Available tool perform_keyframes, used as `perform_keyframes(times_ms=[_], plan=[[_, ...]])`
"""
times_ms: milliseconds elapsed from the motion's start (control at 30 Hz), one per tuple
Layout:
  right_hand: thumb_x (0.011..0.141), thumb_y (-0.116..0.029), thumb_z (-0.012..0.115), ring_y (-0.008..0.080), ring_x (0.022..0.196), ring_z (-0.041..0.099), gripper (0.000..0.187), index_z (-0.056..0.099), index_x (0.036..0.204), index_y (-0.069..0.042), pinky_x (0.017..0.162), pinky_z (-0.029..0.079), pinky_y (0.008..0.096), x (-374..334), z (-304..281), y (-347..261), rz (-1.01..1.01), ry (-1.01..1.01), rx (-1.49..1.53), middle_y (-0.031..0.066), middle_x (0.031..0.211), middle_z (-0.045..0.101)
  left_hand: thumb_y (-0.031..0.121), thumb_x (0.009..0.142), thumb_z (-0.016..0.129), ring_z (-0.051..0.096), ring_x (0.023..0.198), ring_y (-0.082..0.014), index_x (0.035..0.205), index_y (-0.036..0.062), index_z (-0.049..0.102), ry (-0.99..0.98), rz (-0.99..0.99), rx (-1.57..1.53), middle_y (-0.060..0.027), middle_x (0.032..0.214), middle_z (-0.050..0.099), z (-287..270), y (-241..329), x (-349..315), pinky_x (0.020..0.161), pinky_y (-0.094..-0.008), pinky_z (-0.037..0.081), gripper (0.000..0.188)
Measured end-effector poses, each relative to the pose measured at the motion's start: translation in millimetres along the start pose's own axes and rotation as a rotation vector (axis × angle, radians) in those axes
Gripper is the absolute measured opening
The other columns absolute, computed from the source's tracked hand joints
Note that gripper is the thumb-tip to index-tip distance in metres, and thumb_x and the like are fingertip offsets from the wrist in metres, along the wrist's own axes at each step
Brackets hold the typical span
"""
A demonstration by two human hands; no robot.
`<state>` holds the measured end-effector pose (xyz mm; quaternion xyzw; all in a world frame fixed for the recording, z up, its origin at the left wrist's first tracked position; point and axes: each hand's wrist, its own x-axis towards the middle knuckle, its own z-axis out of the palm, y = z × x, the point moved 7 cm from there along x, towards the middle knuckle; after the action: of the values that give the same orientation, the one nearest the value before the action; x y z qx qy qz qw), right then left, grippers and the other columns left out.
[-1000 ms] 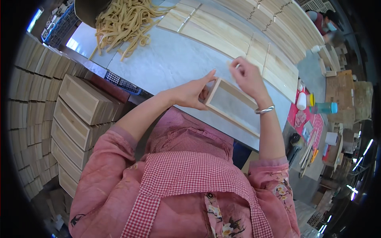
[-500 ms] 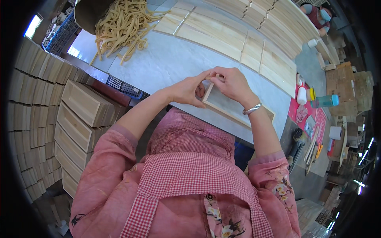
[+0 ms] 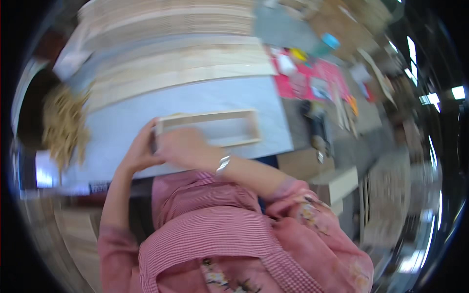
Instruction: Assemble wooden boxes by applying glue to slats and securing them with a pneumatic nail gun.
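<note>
The big grey table [image 3: 122, 122] runs across in front of you, and the picture is blurry because your head is swinging. That is your first worry: if you keep turning while your hands work, you may not see where the wood sits, and it could slide off the near edge of the table.

Behind it lie long stacks of pale wood boards [image 3: 176, 58]. If you push the frame too far back, it could bump them.

The wooden box frame [image 3: 207, 128] lies flat on the table, right in front of your chest. Its left end is in your hands. If you press one end too hard, the thin sides could come apart at the corners.

The heap of thin wood sticks [image 3: 63, 124] is off to your left, well apart from the frame.

Your right hand [image 3: 188, 149] is closed over the frame's near left corner. Your left hand [image 3: 141, 146] curls around the left end and grips it.

Half a second ago the frame sat tilted, with both hands at its top corner. Now it lies level across the view, and the sticks have moved from the top to the left side.
</note>
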<state>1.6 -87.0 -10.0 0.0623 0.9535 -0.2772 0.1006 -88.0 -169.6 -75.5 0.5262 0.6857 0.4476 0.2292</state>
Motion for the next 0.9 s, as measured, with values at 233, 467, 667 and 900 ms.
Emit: perform_keyframes(times_ms=[233,467,667,900], plan=[[0.084,-0.022,0.062,0.0333,0.074,0.063,0.022,0.070,0.087,-0.002,0.068,0.050,0.0445,-36.8,67.8,-20.4,-0.339,0.413,-0.043,0.0169,0.086,0.066,0.020,0.056,0.091,0.057,0.118,-0.0323,0.147,-0.0036,0.035,-0.004,-0.007,0.032,-0.0201,0.136,0.054,0.2,-29.4,4.6,0.104,-0.0413,0.046,0.110],[0.088,-0.014,0.068,0.0246,0.060,0.057,0.008,0.069,0.086,-0.006,0.055,0.046,0.0346,-189.2,-7.5,126.7,0.164,0.641,-0.210,0.0074,0.077,0.066,0.022,0.050,0.092,0.053,0.100,-0.0264,0.145,0.0002,0.044,0.028,-0.108,0.135,-0.0129,0.126,0.058,-0.2,-12.3,12.5,0.096,-0.0364,0.045,0.108],[0.080,0.001,0.065,0.0191,0.063,0.054,0.044,0.063,0.124,0.001,0.061,0.048,0.0302,-205.2,-46.5,198.3,0.331,0.632,0.084,0.0103,0.100,0.062,0.024,0.049,0.092,0.050,0.095,-0.0242,0.144,0.0025,0.047,0.020,-0.188,0.169,-0.0088,0.120,0.060,-3.9,-10.0,0.2,0.093,-0.0336,0.045,0.107],[0.079,0.000,0.064,0.0237,0.075,0.057,0.051,0.057,0.129,0.003,0.070,0.049,0.0337,-157.2,-49.5,239.5,0.230,0.504,0.152,0.0124,0.106,0.057,0.024,0.049,0.092,0.052,0.097,-0.0245,0.145,0.0026,0.046,-0.022,-0.223,0.174,-0.0097,0.122,0.061,-2.8,-8.5,6.5,0.093,-0.0345,0.045,0.109]])
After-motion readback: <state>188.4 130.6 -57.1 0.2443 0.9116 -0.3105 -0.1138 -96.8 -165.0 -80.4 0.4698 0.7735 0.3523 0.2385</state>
